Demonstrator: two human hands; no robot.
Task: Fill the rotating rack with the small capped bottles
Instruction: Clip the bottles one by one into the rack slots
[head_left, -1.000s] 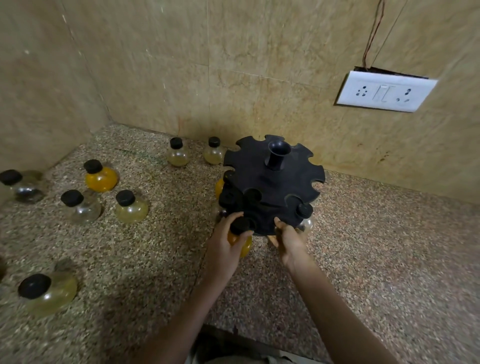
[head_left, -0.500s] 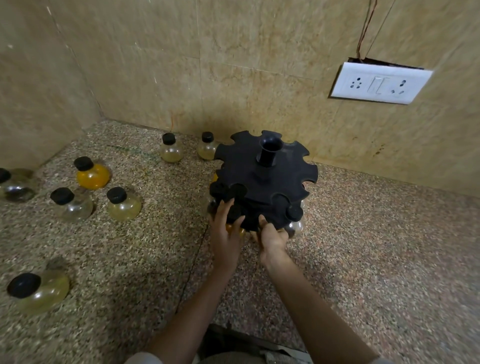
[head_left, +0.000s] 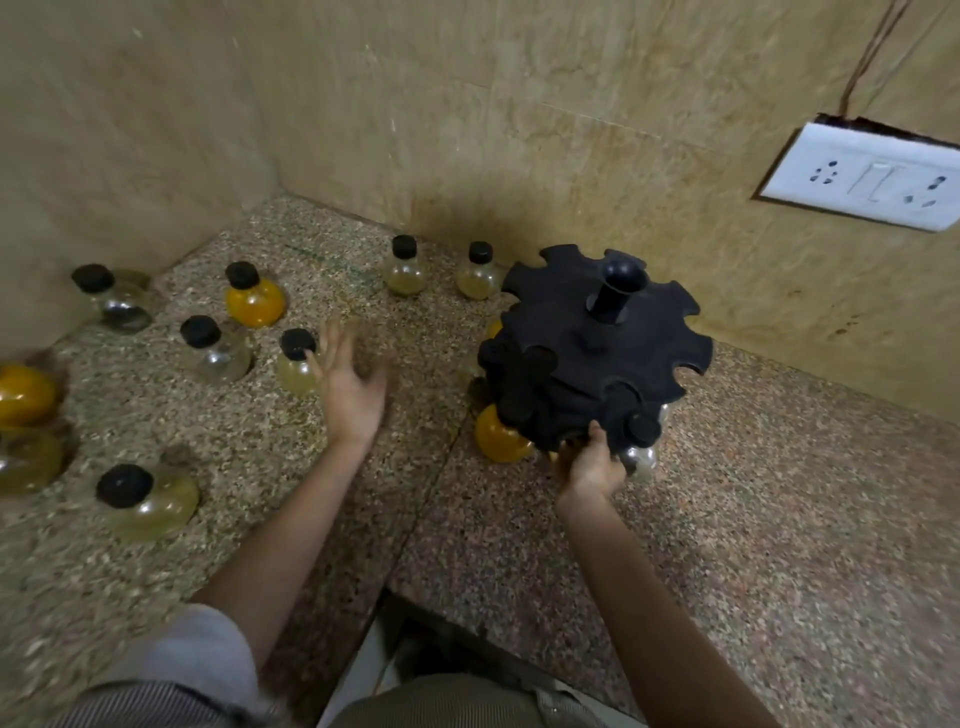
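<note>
Speckled granite counter (head_left: 753, 545): left hand (head_left: 350, 387), fingers spread, hovered beside the pale-yellow black-capped glass bottle (head_left: 295, 366); best pinch its neck. Right hand (head_left: 592, 465), fingers curled, gripped the black notched plastic rack (head_left: 597, 358).

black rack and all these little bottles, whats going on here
A person is loading small capped bottles into a black rotating rack on a granite counter. The right hand grips the rack's lower edge, where an orange bottle and a clear bottle already hang in slots. The left hand is open, stretched out beside a loose pale yellow bottle, not gripping it. More bottles stand loose to the left, and many slots look empty.
</note>
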